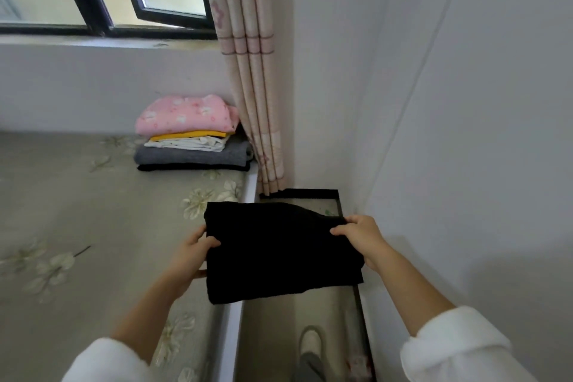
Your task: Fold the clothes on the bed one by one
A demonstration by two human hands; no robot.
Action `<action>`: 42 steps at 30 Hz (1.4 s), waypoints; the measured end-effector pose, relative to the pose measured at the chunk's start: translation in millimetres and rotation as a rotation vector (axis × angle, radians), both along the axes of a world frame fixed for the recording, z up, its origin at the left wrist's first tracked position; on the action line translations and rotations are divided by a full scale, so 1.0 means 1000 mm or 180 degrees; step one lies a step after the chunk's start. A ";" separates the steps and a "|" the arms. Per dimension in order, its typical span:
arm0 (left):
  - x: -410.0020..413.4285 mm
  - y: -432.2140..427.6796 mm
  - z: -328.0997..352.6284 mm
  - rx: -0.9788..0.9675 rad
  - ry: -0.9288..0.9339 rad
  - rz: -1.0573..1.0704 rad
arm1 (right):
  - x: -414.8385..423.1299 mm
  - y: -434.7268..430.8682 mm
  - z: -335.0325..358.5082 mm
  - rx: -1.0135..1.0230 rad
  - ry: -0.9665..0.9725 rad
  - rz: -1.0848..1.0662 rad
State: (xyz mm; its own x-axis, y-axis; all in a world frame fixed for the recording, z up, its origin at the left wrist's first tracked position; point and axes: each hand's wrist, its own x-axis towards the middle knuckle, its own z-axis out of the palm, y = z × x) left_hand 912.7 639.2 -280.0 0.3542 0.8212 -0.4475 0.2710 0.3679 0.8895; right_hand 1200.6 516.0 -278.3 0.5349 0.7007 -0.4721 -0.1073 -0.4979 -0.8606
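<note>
we hold the folded black cloth [279, 248] up over the edge of the bed [93, 211], left hand [192, 254] and right hand [362, 237] each gripping one side, near the pile of clothes [189, 133]

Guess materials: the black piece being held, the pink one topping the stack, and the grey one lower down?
Black garment: matte, soft cloth, likely a knit or cotton; it absorbs light and droops between the left hand and right hand. Pink garment: puffy, fuzzy printed fabric, perhaps flannel or fleece. Grey garment: thick heathered knit, by its flecked surface and rounded fold.
</note>
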 end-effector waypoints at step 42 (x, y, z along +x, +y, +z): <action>0.035 0.782 -0.025 0.0533 0.0391 0.1320 | 0.023 0.803 -0.049 0.0084 -0.0675 0.0671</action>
